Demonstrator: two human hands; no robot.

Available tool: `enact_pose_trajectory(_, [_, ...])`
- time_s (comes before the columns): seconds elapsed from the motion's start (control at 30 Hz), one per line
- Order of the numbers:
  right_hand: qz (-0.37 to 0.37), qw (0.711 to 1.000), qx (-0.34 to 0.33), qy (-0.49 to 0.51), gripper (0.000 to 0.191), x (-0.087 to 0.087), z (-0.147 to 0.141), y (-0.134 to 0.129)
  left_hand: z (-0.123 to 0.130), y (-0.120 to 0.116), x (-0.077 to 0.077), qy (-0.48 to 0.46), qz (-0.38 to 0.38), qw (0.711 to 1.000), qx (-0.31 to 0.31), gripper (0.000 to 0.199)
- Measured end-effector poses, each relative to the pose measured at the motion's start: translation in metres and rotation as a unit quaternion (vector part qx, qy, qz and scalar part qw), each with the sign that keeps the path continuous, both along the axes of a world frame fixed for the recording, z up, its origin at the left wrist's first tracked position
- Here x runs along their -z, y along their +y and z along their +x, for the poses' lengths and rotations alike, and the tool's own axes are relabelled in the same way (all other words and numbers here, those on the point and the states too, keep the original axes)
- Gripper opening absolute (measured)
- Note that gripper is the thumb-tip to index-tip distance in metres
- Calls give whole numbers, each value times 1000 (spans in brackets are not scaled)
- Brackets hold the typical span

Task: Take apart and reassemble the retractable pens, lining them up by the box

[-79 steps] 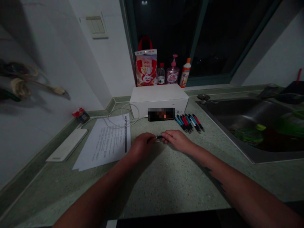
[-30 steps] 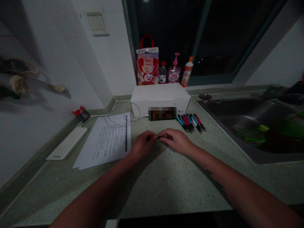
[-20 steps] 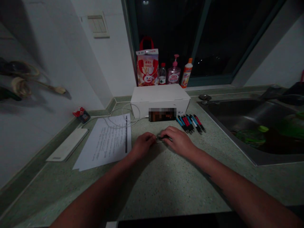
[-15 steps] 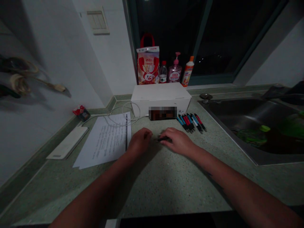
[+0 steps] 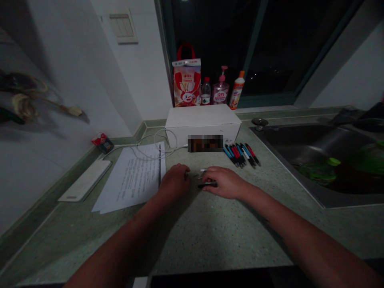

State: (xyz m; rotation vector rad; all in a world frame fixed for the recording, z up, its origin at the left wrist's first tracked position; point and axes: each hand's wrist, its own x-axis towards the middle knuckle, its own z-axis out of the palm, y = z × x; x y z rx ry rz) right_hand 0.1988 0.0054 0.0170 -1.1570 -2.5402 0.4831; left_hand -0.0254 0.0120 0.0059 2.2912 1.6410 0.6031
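Observation:
My right hand (image 5: 226, 182) is closed in a pinch on a short, dark pen part (image 5: 210, 184), held low over the green speckled counter (image 5: 192, 240). Just beyond its fingers lies a small white tube-like piece (image 5: 203, 170). Thin small parts (image 5: 196, 176), too little to name, show on the counter between the hands. My left hand (image 5: 175, 180) is beside the paper's right edge, its fingers curled together. Something tiny may be at its fingertips, but I cannot make it out. Several blue, red and black pens (image 5: 241, 155) lie side by side beyond my right hand.
Printed sheets (image 5: 135, 176) and a white power bank-like slab (image 5: 85, 180) with a cable lie at left. A phone-like device (image 5: 205, 144), partly blurred, leans against a white box (image 5: 204, 118). Bottles (image 5: 221, 92) stand behind. A steel sink (image 5: 288, 172) is at right.
My right hand has tilted and drawn slightly nearer with the dark pen part. The white piece beyond its fingers now shows more plainly. My left hand has shifted a little nearer, fingers curled in.

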Motion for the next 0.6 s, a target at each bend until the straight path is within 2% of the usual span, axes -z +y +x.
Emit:
enact_pose_trajectory(0.2, [1, 1000, 2, -20, 7, 2, -2, 0, 0, -1, -3, 6, -3, 1000, -2, 16])
enact_pose_trajectory(0.33, [34, 999, 43, 3, 7, 1, -1, 2, 4, -1, -5, -110, -35, 993, -9, 14])
enact_pose_trajectory(0.43, [47, 996, 66, 30, 9, 1, 0, 3, 8, -3, -4, -204, -90, 975, 19, 15])
enact_pose_trajectory(0.6, [59, 995, 70, 47, 9, 2, 0, 3, 13, -3, 2, -270, -129, 953, 42, 12])
